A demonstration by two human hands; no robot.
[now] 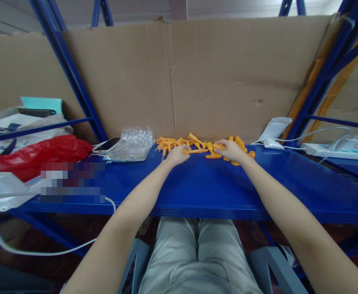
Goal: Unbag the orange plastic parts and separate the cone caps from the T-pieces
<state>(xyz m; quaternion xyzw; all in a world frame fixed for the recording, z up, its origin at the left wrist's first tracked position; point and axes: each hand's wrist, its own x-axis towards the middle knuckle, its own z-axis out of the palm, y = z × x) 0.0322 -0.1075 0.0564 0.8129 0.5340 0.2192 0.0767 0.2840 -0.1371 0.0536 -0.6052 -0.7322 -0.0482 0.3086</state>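
Observation:
Several small orange plastic parts [194, 143] lie scattered at the back of a blue metal shelf [197, 188], against a cardboard backing. My left hand [178, 155] rests among the parts on the left, its fingers curled around an orange piece. My right hand [231, 150] is over the parts on the right, fingers closed on an orange piece [218, 146] that sticks out to the left. Both forearms reach forward across the shelf.
A crumpled clear plastic bag [132, 143] and a phone [107, 144] lie left of the parts. A red bag [41, 153] and white bags sit further left. A white pouch [273, 130], cables and a power strip [334, 151] are on the right. Blue rack posts flank the shelf.

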